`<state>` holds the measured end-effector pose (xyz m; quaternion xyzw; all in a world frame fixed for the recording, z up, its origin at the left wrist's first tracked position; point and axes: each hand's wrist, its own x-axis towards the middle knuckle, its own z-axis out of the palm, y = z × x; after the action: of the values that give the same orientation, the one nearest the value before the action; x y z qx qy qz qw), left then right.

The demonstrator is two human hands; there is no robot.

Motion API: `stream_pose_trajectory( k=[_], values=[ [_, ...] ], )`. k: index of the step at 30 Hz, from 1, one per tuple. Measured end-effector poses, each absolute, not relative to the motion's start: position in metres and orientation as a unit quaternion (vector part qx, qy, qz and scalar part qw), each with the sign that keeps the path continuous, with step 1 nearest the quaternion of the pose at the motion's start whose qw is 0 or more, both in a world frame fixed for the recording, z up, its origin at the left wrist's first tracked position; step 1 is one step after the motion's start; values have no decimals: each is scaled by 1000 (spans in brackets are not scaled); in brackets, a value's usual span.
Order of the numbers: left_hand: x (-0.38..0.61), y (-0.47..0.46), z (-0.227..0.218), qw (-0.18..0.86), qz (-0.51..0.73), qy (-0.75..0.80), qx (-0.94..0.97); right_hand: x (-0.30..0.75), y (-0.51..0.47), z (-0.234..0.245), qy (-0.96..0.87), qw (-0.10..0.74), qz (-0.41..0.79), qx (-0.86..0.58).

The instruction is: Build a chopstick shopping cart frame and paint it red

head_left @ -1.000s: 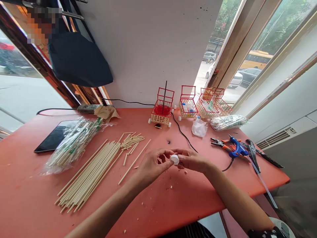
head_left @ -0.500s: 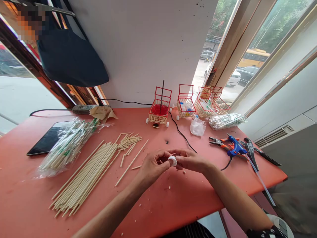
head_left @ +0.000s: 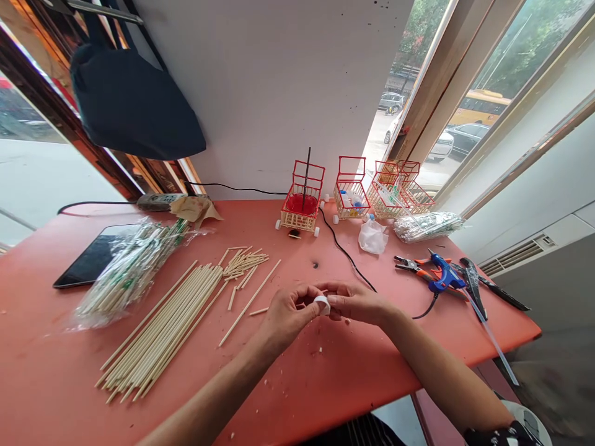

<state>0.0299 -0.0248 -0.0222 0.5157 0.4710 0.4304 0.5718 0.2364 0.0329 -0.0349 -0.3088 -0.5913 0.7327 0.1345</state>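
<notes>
Both my hands meet over the middle of the red table (head_left: 56, 371). My left hand (head_left: 288, 313) and my right hand (head_left: 357, 302) pinch a small white cap (head_left: 322, 303) between their fingertips, just above the tabletop. A thin stick end seems to poke out behind the cap, too small to be sure. A row of long wooden sticks (head_left: 162, 331) lies to the left of my left hand, with shorter cut pieces (head_left: 244, 263) beyond them.
Several small red and wood carts (head_left: 302, 207) stand at the back by the wall. A blue glue gun (head_left: 441, 279), pliers (head_left: 411, 265) and a black cable (head_left: 346, 257) lie to the right. A bag of sticks (head_left: 125, 275) and a tablet (head_left: 90, 263) sit at left.
The white cap has been turned between my fingertips, from showing its flat face to showing its rim. Both hands stay in the same spot; the camera shifted slightly.
</notes>
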Motion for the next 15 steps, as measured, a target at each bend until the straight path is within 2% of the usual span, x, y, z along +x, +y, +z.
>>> stream_pose_trajectory(
  k=[4,9,15],
  values=[
    [30,-24,-22,578,440,483,490,234,31,-33,-588,146,729,-318],
    [27,-26,-20,585,456,499,448,226,27,-25,-613,216,676,-348],
    [19,-26,-15,664,436,454,405,223,26,-20,-617,272,640,-368]
  ],
)
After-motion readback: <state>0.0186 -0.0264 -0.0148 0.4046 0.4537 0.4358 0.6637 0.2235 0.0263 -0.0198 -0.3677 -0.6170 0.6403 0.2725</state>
